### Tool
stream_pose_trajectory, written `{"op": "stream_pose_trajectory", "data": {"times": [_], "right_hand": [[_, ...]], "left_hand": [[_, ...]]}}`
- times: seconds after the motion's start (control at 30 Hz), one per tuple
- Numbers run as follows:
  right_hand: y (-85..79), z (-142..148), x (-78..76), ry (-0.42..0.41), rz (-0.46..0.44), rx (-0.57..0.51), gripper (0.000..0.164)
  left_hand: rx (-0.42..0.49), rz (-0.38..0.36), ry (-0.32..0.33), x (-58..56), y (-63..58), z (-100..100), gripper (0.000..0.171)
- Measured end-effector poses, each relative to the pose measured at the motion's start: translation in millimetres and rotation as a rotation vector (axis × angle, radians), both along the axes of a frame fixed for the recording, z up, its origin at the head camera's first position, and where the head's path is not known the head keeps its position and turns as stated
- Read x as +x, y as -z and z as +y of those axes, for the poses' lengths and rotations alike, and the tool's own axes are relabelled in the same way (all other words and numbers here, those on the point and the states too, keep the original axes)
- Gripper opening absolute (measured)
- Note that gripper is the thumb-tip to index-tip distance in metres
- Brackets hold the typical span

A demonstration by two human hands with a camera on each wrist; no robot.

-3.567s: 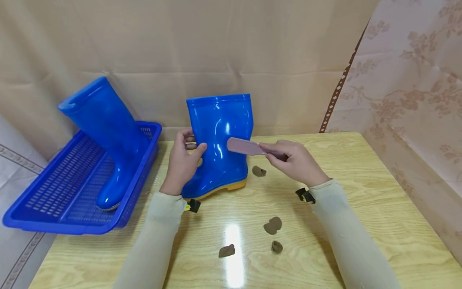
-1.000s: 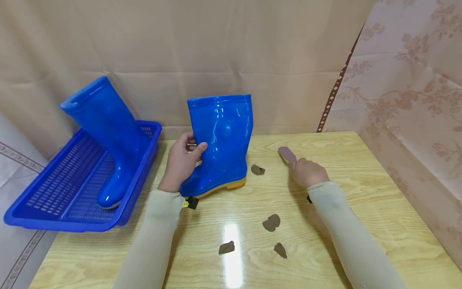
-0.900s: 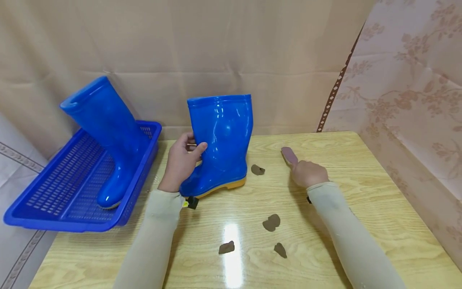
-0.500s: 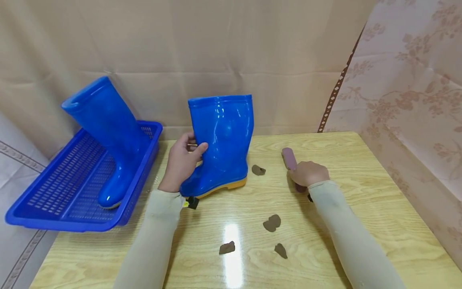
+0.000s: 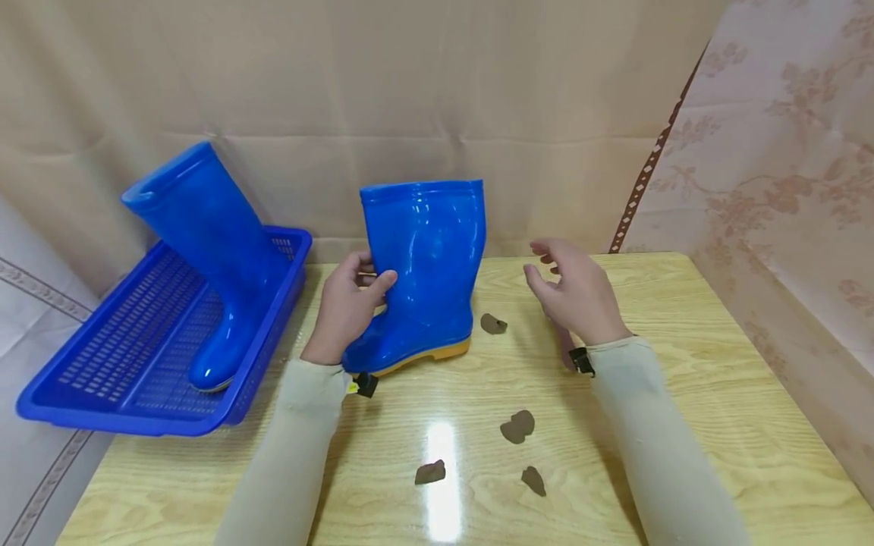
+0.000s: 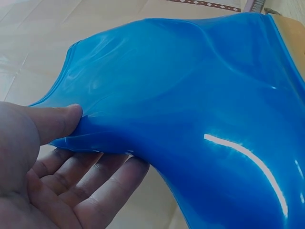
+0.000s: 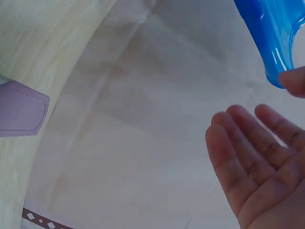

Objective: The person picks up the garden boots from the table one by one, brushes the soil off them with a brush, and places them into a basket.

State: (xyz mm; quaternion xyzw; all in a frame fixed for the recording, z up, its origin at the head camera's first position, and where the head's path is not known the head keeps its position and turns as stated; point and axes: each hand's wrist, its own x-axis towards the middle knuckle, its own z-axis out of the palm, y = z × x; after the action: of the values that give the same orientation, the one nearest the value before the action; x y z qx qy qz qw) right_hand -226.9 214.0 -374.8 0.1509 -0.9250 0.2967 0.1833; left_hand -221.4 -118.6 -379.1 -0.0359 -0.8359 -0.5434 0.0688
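A shiny blue rain boot (image 5: pixel 423 265) with a yellow sole stands on the table, toe to the left. My left hand (image 5: pixel 348 307) grips its front at the ankle, thumb on the near side and fingers behind, as the left wrist view confirms on the boot (image 6: pixel 190 95). Above the table to the boot's right, my right hand (image 5: pixel 576 292) is spread with nothing in it. Beneath that hand lies a mauve brush (image 5: pixel 564 345), mostly hidden in the head view; one flat end of the brush (image 7: pixel 21 109) shows in the right wrist view.
On the left a blue plastic basket (image 5: pixel 130 421) holds a second blue boot (image 5: pixel 218 227), leaning. Several flat brown pieces lie on the wooden table (image 5: pixel 717 394): one piece (image 5: pixel 493 324) by the heel, another piece (image 5: pixel 430 472) near the front. A beige curtain hangs behind.
My right hand drew the brush away from the boot, set it down on the table at right and let go, rising with opened fingers. The left hand keeps its grip on the boot.
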Motion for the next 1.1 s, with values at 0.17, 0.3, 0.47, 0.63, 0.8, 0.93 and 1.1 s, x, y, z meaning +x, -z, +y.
{"op": "stream_pose_trajectory", "data": {"times": [0.17, 0.3, 0.47, 0.63, 0.8, 0.93, 1.1], "right_hand": [[1.7, -1.5, -3.0, -0.064, -0.026, 0.036, 0.038], [3.1, -1.1, -1.8, -0.085, -0.028, 0.046, 0.034], [3.1, -2.1, -0.9, -0.099, -0.024, 0.043, 0.032], [2.4, -0.1, -1.1, -0.090, -0.026, 0.043, 0.032], [3.2, 2.5, -0.8, -0.082, -0.022, 0.034, 0.031], [3.7, 3.6, -0.8, -0.080, -0.017, 0.030, 0.030], [3.7, 3.9, -2.0, -0.077, -0.013, 0.030, 0.030]], "left_hand": [[0.013, 0.003, 0.006, 0.1, 0.6, 0.1, 0.047], [0.014, 0.025, 0.008, 1.1, 1.9, 0.3, 0.042], [0.013, 0.073, -0.005, 3.4, 0.5, 2.0, 0.034], [-0.014, 0.136, -0.048, 5.9, -5.9, 4.0, 0.032], [-0.038, 0.252, -0.140, 13.0, -22.4, -0.2, 0.031], [0.032, 0.323, -0.221, 21.1, -37.3, -9.9, 0.030], [0.101, 0.388, -0.346, 29.3, -56.7, -26.6, 0.028]]}}
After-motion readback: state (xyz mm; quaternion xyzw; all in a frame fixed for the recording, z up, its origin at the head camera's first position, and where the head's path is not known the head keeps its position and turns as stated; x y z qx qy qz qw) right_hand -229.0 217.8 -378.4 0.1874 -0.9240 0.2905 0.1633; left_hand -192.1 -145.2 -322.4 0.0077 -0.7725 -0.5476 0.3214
